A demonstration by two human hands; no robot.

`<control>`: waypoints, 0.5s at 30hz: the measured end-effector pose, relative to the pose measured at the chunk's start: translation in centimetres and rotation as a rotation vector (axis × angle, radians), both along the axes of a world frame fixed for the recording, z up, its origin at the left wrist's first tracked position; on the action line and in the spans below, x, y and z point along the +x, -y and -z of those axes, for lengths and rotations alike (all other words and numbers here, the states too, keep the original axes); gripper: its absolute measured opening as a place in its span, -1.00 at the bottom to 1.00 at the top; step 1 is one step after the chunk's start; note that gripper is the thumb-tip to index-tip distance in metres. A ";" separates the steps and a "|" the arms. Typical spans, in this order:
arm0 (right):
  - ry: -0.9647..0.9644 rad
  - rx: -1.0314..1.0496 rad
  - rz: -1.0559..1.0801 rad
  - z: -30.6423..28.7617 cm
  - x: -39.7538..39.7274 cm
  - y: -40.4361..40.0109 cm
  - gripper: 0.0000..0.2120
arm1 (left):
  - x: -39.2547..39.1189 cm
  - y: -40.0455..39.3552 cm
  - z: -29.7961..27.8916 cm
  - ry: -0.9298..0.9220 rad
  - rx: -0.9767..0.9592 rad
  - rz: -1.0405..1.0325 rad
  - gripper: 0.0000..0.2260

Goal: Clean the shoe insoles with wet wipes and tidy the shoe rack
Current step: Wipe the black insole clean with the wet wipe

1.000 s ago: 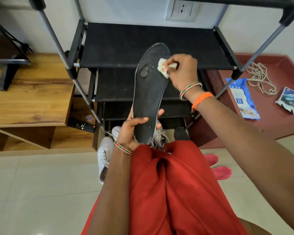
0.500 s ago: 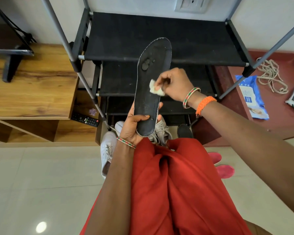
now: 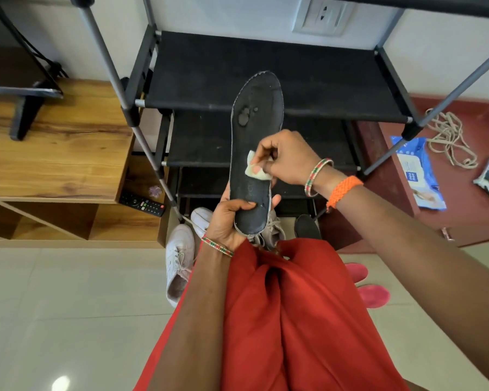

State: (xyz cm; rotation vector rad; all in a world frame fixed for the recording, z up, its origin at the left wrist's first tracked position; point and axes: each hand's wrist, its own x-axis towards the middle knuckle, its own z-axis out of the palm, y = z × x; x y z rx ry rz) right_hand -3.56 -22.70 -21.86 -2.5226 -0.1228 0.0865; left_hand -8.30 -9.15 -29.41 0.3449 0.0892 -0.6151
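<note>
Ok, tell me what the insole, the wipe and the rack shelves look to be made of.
Insole: probably foam faced with dark, matte fabric; a pale stitched edge runs round it, and wet-looking spots mark the toe end.
Wipe: thin, soft non-woven cloth, off-white, crumpled under the right hand.
Rack shelves: black matte fabric, seemingly stretched between grey metal-looking tubes with black plastic-looking joints.

Left hand (image 3: 226,218) raised, fingers curled in a grip, right hand (image 3: 287,158) pinching, both forearms extended forward

Home: shoe rack (image 3: 266,77), remote (image 3: 142,204)
</note>
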 end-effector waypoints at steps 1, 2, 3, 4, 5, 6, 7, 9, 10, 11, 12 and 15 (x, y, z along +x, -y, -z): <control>0.088 -0.067 0.061 0.1 0.4 0.0 -0.89 | 0.0 0.1 0.0 0.015 -0.008 0.000 -0.31; 0.168 -0.121 0.127 0.1 0.8 0.3 -0.89 | 0.0 0.0 0.0 0.023 -0.010 0.001 -0.32; 0.221 -0.133 0.190 0.1 1.2 0.6 -0.90 | -0.1 0.0 0.0 0.028 -0.015 0.004 -0.32; 0.243 -0.096 0.240 0.1 1.5 0.9 -0.90 | -0.1 0.0 0.0 0.030 -0.022 0.006 -0.33; 0.234 -0.035 0.269 0.1 1.5 1.1 -0.90 | -0.2 0.0 0.1 0.028 -0.033 0.006 -0.32; 0.198 0.015 0.265 0.1 1.3 0.9 -0.90 | -0.2 -0.1 0.2 0.016 -0.041 0.003 -0.32; 0.145 0.036 0.214 0.1 0.6 0.5 -0.90 | -0.1 -0.1 0.3 -0.008 -0.039 -0.001 -0.31; 0.004 0.009 0.043 0.3 -1.2 -0.6 -0.90 | 0.2 -0.2 0.4 -0.059 -0.010 -0.005 -0.28; -0.078 -0.006 -0.029 0.2 -2.1 -1.2 -0.90 | 0.3 -0.1 0.5 -0.067 0.007 -0.006 -0.26; -0.151 -0.020 -0.074 0.2 -2.5 -1.4 -0.90 | 0.3 -0.1 0.5 -0.064 0.018 -0.007 -0.24; -0.187 -0.035 -0.090 0.0 -2.4 -1.4 -0.90 | 0.3 0.0 0.4 -0.055 0.017 -0.007 -0.24; -0.022 -0.150 0.057 -0.9 0.2 -0.5 -0.89 | 0.0 0.1 0.5 -0.031 -0.039 -0.001 -0.26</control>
